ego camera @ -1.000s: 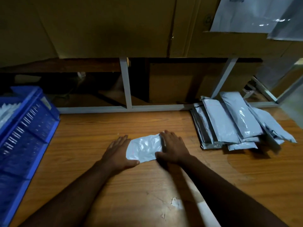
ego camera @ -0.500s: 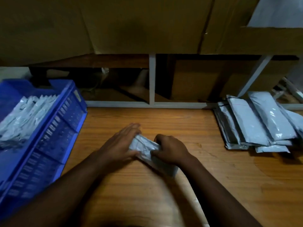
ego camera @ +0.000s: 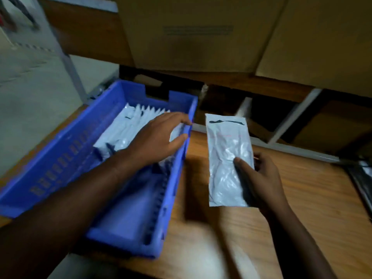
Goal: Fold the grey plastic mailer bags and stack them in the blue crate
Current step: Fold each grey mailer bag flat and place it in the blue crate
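Folded mailer (ego camera: 229, 158) lifted off tabletop, pinched in R hand (ego camera: 261, 178); L hand (ego camera: 159, 137) open over crate (ego camera: 66, 160) stack, frame left. Next: slot it in.

We see a pale grey folded mailer bag (ego camera: 228, 158) with a black line near its top, just right of the bright blue crate (ego camera: 60, 164), whose stacked bags (ego camera: 128, 125) are grey-white, on an orange-brown wood-grain table (ego camera: 314, 198).

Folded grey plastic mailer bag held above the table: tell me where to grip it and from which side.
Pinch the folded grey plastic mailer bag at its lower right edge, coming from the right, as the right hand does now: the flat, thin bag stands upright, leaving that long edge free.
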